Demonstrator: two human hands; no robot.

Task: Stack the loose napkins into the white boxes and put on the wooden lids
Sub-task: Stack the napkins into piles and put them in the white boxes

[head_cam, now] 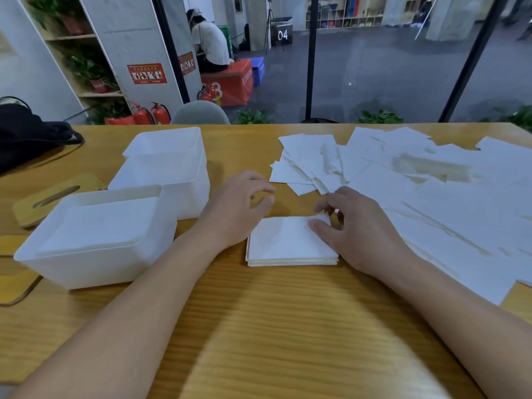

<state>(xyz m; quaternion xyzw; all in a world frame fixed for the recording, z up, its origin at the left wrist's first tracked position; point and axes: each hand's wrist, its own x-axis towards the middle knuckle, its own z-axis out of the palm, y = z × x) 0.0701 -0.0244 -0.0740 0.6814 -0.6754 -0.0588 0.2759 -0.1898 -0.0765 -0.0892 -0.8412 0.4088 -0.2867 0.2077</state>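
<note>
Wooden table (pixel 288 326), light grain, black bag (pixel 28 136) on its far left corner. Grey chair back (pixel 200 113) just behind the far edge. Past that, glass partition with black frame posts (pixel 311 59), dark grey floor (pixel 388 67) beyond. Left: white wall, open shelf unit (pixel 83 53) with potted plants, red fire extinguishers (pixel 152 113) at its base. A person (pixel 208 44) sits on a red box (pixel 230 82). Cubby shelving (pixel 345 11) along the far wall. Lighting dim, even.

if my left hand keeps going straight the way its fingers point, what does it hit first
Probably the near edge of the loose napkins spread ahead and right of the left hand. Only bare table shows between them, though depth is hard to judge.
</note>
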